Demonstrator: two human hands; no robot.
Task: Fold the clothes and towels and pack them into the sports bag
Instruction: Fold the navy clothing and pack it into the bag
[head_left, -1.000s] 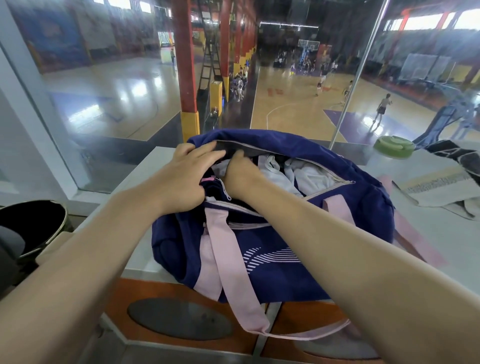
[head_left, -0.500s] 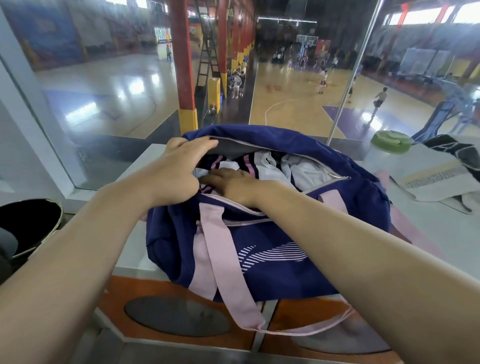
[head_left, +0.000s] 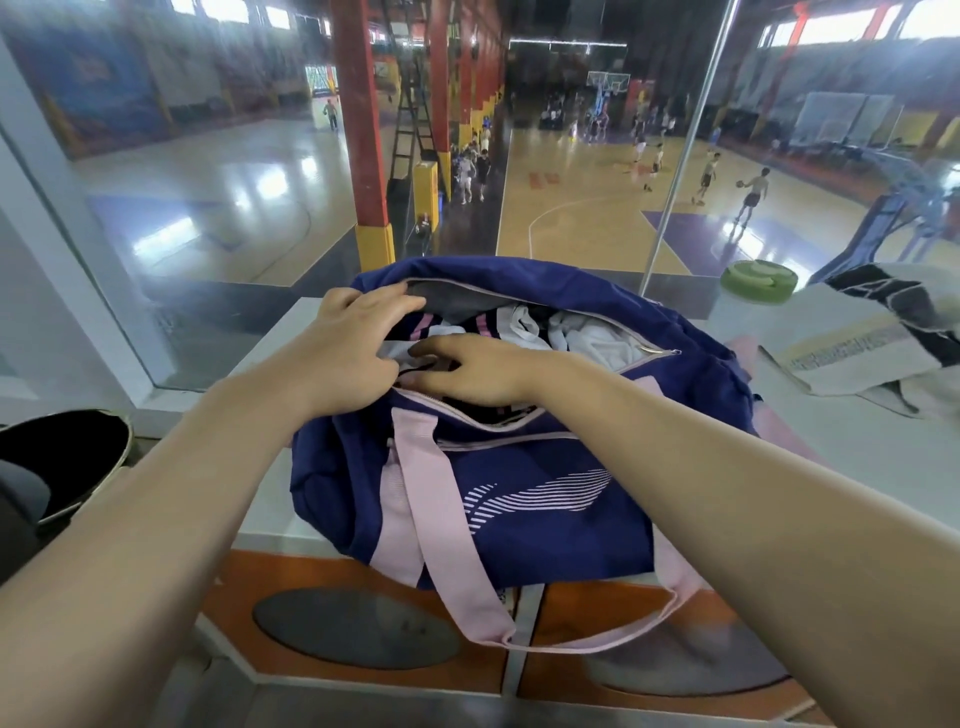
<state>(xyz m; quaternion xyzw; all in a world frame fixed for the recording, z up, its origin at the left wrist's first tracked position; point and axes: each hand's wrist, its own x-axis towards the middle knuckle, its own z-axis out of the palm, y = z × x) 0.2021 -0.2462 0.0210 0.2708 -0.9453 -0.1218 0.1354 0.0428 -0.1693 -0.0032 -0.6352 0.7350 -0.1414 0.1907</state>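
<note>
Holding the sports bag (head_left: 519, 493) mouth wide with the left hand (head_left: 348, 348) gripping its rim, while pressing clothes (head_left: 587, 338) down inside with the flat, loose right hand (head_left: 467, 374).

Left arm (head_left: 171, 499): mine, bare, no sleeve showing.
Right arm (head_left: 737, 493): bare too.
Wrists, fingers: nothing worn.

The navy sports bag (head_left: 524, 499) is seen unzipped on the white table (head_left: 857, 452). Its far rim is gripped by the left hand (head_left: 345, 353), while white clothes (head_left: 582, 335) inside are pressed flat by the right hand (head_left: 467, 371).
</note>
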